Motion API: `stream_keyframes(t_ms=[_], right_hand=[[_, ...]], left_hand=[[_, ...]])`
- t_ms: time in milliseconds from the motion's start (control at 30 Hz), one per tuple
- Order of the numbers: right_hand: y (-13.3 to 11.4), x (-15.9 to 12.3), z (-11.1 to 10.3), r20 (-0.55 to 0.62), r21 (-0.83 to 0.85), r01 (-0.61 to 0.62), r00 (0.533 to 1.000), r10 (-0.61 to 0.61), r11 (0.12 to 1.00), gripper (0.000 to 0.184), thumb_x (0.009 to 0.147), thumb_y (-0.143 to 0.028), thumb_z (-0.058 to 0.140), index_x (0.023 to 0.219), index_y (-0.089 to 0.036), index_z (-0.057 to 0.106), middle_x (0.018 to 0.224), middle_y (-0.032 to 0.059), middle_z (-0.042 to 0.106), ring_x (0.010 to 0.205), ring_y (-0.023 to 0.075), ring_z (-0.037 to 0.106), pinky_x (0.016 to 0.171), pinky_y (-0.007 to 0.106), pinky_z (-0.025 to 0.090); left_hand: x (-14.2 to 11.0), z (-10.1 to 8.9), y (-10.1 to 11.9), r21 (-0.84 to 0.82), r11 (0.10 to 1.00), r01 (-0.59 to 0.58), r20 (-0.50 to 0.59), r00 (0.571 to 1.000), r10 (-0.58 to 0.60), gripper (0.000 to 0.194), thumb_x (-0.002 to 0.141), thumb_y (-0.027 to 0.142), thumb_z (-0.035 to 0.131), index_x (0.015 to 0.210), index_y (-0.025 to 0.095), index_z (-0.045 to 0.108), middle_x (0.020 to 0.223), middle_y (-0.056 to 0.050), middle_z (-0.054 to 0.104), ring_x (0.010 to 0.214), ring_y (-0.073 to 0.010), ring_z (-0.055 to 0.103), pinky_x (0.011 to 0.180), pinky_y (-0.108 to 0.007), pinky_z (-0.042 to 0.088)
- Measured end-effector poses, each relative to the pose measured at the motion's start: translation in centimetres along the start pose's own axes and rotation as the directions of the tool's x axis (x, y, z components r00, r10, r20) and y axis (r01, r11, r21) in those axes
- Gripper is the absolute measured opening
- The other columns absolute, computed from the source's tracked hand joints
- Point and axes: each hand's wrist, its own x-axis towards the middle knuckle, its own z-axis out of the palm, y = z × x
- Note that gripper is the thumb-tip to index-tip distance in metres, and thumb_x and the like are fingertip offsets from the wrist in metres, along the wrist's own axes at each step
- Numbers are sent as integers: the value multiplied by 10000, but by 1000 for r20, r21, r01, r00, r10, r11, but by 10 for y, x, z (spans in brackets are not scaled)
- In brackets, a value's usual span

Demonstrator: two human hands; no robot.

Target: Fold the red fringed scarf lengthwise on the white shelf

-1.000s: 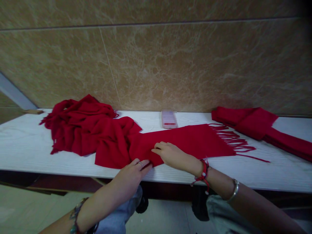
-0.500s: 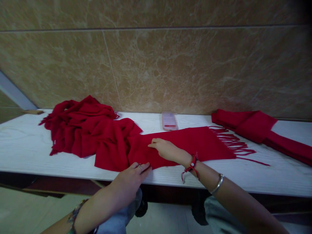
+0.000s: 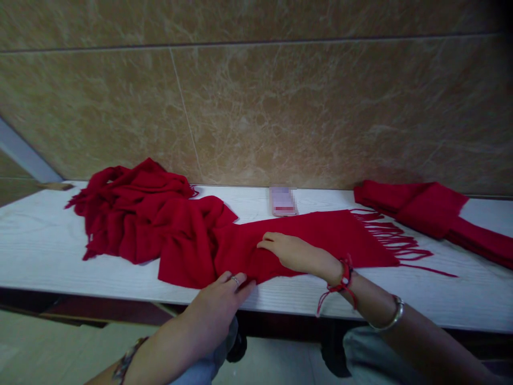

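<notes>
Left hand (image 3: 218, 302) and right hand (image 3: 296, 251) are working at a red scarf (image 3: 348, 235) on a white bench (image 3: 288, 297).
Nearest, the left hand is touching the scarf's front edge, fingers loosely extended and slightly parted; just beyond, the right hand is lying over the cloth, fingers bent and close together. Whether either is pinching fabric, I cannot tell. The scarf's flat end is pointing its fringe (image 3: 393, 238) right; leftward, red cloth is lying rumpled. Farther back, a pinkish flat object (image 3: 282, 203) and a folded red cloth (image 3: 412, 206) are resting near the tiled wall (image 3: 280, 112).
</notes>
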Motion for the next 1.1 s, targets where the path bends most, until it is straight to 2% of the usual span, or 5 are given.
stream_keyframes(t_ms=[167,367,667,900,1100], right_hand=[[14,-2,2,-70,-63,-157,986,152,986,503,767,37,353,1228,-114,490,1206,161,506,1053,228,517,840,356,451],[-13,3,2,-53,20,156,987,-155,988,453,745,41,420,1140,-135,557,1100,101,569,1016,173,524,867,281,432],[16,26,3,-123,-42,-107,987,102,993,451,811,9,347,1207,-133,509,1198,152,519,1059,211,508,843,347,443],[-9,17,1,-59,51,229,972,-226,972,481,746,40,416,1170,-149,541,1178,99,543,1072,169,493,915,304,399],[5,49,11,-88,-60,76,993,-81,995,465,826,-18,358,1249,-176,469,1210,123,503,1072,215,489,833,351,447]], left_hand=[[8,9,-1,47,999,21,-45,999,-18,623,720,46,455,1322,167,349,1232,-117,487,1069,-236,467,930,-377,384],[14,32,4,124,989,85,-139,988,-68,571,769,120,449,1321,224,350,1184,-127,495,1013,-267,454,796,-374,451],[12,9,13,145,986,83,9,996,-86,588,757,29,425,1325,166,356,1220,-161,481,1053,-269,463,862,-411,427],[9,13,12,117,991,68,-75,995,-59,555,761,71,462,1300,188,390,1214,-134,490,1041,-258,465,883,-399,413],[9,10,15,136,987,84,-6,996,-84,609,738,60,488,1319,186,357,1220,-126,489,1062,-257,444,889,-395,411]])
